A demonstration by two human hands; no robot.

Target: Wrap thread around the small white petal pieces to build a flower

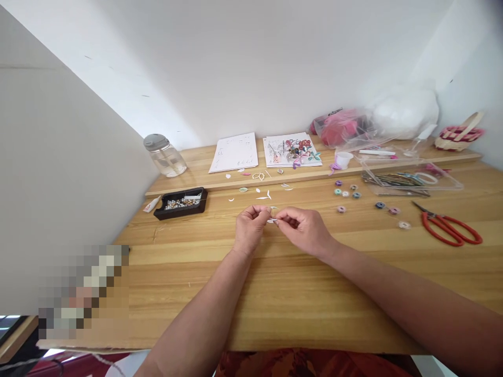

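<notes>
My left hand [251, 224] and my right hand [304, 228] meet above the middle of the wooden table, fingertips closed in a pinch. Between them is a small white petal-shaped piece [272, 220], partly covered by the fingers. A fine thread or wire may run there too, but it is too small to make out. Just beyond the hands lie loose white slivers [269, 195], a green-edged leaf shape [243, 189] and a cream leaf outline [258, 177].
To the left stand a black tray [159, 213] of beads, a small tube [151, 204] and a lidded bottle [167, 159]. On the right lie thread bobbins [379, 205], red-handled scissors [451, 228] and a clear box [448, 183] of tools. Paper sheets [234, 152] rest at the back.
</notes>
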